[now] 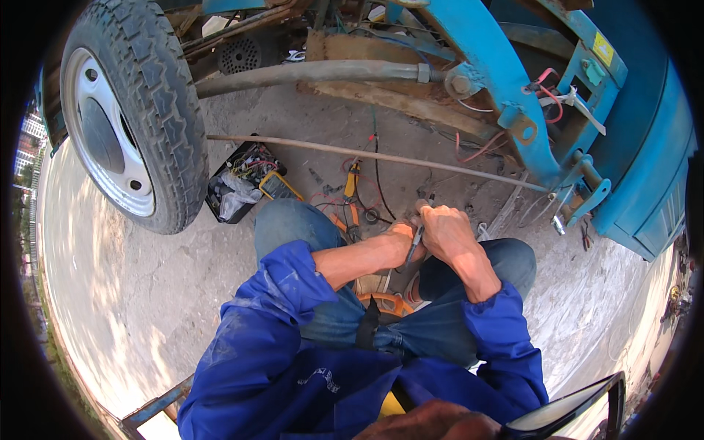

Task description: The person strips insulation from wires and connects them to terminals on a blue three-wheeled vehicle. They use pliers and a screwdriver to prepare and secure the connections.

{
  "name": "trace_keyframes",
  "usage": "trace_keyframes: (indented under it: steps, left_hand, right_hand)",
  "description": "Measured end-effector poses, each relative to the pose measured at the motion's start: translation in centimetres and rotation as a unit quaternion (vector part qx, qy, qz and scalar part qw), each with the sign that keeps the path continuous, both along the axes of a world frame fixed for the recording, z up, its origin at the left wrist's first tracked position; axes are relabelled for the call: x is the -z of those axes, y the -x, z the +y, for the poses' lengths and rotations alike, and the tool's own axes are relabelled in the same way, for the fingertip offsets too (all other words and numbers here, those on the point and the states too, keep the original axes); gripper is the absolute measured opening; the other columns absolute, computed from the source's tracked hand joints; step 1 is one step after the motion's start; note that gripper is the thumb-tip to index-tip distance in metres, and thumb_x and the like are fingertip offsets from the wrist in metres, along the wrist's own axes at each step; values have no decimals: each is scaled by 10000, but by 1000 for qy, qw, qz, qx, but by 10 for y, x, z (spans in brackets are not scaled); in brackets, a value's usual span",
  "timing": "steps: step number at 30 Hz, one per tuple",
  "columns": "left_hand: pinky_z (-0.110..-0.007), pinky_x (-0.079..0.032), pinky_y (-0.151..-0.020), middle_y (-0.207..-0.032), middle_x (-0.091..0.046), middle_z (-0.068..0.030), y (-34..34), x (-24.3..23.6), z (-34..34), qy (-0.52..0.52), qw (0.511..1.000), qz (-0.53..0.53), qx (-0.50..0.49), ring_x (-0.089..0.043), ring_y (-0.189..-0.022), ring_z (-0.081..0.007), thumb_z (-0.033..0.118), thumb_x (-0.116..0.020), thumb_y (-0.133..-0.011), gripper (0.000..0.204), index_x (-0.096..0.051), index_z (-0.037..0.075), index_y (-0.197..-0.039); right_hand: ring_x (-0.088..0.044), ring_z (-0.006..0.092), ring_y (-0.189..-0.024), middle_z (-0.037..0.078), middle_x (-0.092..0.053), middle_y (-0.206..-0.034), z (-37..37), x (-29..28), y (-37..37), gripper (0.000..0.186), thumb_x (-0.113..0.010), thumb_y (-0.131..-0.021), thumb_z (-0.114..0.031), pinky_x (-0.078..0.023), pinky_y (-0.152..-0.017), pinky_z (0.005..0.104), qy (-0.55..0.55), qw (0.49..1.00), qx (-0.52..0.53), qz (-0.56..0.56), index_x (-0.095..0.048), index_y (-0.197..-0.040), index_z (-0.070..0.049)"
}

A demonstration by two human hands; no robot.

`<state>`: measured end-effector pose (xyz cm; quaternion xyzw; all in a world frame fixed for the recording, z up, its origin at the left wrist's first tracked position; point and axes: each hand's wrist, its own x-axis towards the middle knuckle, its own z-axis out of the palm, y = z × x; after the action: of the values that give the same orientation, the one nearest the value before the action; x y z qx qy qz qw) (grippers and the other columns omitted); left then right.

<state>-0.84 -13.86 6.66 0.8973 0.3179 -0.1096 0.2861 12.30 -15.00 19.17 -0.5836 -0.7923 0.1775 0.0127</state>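
Note:
My left hand point(405, 239) and my right hand point(448, 231) are close together between my knees, both with closed fingers. A slim grey-black rod-like thing point(416, 243) shows between them, running down along my left fingers; its kind is not plain. A small dark tip sticks up beside my right fingers, which hide what they grip. From the ground a thin black cable point(380, 192) runs up close to my left hand. Just beyond lie a yellow-and-black hand tool point(353, 180) and an orange-handled tool point(354, 215).
A black box point(217, 192) of wires and plastic bags, with a yellow-framed meter point(280, 187), sits left by a large tyre point(163, 117). A thin rod point(381, 156) and thick axle bar point(308, 72) cross ahead. The blue vehicle frame point(506, 81) overhangs the right; small pliers point(586, 236) lie below.

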Motion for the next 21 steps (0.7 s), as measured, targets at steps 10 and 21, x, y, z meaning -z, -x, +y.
trace_keyframes:
  steps: [10,21]
  left_hand:
    - [-271,-524,-774,-870,-651,-43,-20,37,1,-715,373,368,463,-638,-826,-137,159,-365,-1045,257,-601,149,-945]
    - [-246,-528,-700,-772,-650,-37,1,-10,0,-700,428,323,471,-644,-693,-118,140,-346,-1033,257,-588,108,-952]
  right_hand:
    - [-724,412,-821,227,-721,-824,-2,-4,9,215,-630,-967,-253,-562,-723,500,-16,1000,2,-8,-654,-999,-42]
    - [-724,426,-852,246,-725,-866,-6,-16,18,300,-599,-999,-318,-565,-747,505,-10,1000,9,-15,-628,-994,-20]
